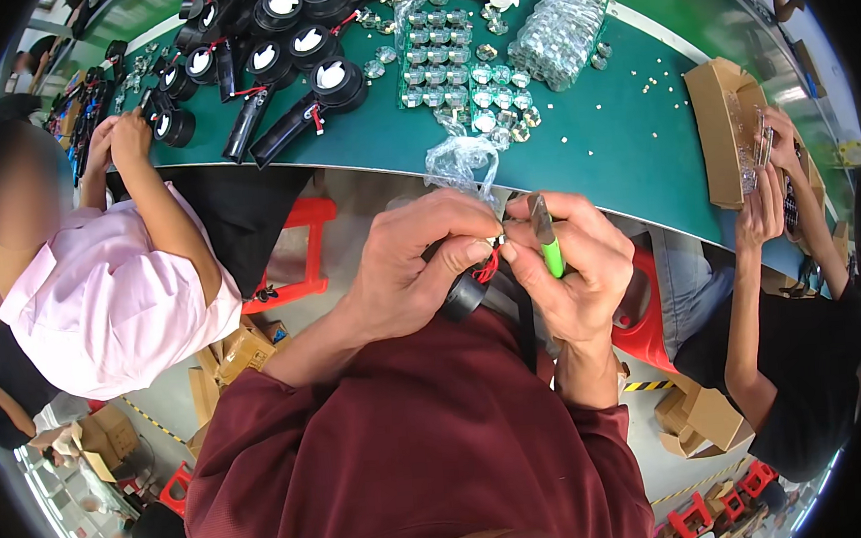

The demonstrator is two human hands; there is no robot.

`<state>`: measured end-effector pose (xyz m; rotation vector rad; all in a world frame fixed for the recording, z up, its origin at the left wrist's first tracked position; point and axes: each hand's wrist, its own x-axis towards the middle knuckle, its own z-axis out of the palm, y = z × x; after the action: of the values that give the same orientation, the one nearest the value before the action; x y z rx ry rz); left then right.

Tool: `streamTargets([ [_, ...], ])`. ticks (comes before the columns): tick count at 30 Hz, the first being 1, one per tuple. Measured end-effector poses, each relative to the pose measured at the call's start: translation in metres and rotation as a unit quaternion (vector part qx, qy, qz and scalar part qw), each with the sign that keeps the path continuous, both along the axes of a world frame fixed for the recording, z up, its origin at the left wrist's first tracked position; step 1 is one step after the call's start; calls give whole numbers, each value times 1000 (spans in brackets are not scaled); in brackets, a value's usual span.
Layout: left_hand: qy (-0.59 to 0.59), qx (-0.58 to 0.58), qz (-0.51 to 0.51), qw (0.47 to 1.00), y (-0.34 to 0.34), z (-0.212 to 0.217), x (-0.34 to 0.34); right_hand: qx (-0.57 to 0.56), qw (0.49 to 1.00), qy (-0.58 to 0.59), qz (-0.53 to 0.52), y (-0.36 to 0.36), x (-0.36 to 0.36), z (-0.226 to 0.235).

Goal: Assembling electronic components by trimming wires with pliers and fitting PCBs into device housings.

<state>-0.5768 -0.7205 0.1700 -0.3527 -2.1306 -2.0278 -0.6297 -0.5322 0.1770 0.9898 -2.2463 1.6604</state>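
Just beyond my lap, my two hands meet at the fingertips. My left hand point(415, 255) is closed on a black round-headed housing point(465, 296), partly hidden under the fingers. Red wires point(487, 265) come out of it and run up to a small white piece point(495, 240) between my thumbs and fingertips; its exact kind is too small to tell. My right hand point(578, 270) is closed too, with a green-handled knife point(553, 259) tucked between its fingers, blade pointing up and away. The right thumb and fingertip pinch close to the white piece.
On the green table point(619, 129) lie several black round-headed housings point(338, 82), a panel of small circuit boards point(435, 62), a bubble-wrapped stack point(559, 29) and a plastic bag point(461, 161) over the edge. Co-workers sit on both sides, one by a cardboard box point(714, 143). Red stools point(308, 232) stand nearby.
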Motion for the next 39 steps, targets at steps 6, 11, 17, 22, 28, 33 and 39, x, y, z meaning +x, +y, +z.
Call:
streamTargets([
  [6,36,-42,-9,998,-4,5,-5,1,1000,23,6,0,-3,2],
  [11,31,-42,-10,999,-5,2,-5,15,999,32,1,-2,-2,2],
  [17,56,-57,13,997,-3,3,-5,30,998,29,-39,-3,4,2],
  [22,56,-67,10,996,-4,3,-4,23,998,62,-23,-5,1,-1],
  [28,51,-56,12,997,-2,1,-4,3,998,62,-17,-7,0,-1],
  [33,24,-26,8,999,-2,-3,-2,12,998,54,-6,-7,0,0],
  [39,5,-23,-10,1000,-9,-6,-2,14,999,41,-3,-9,-2,-4],
])
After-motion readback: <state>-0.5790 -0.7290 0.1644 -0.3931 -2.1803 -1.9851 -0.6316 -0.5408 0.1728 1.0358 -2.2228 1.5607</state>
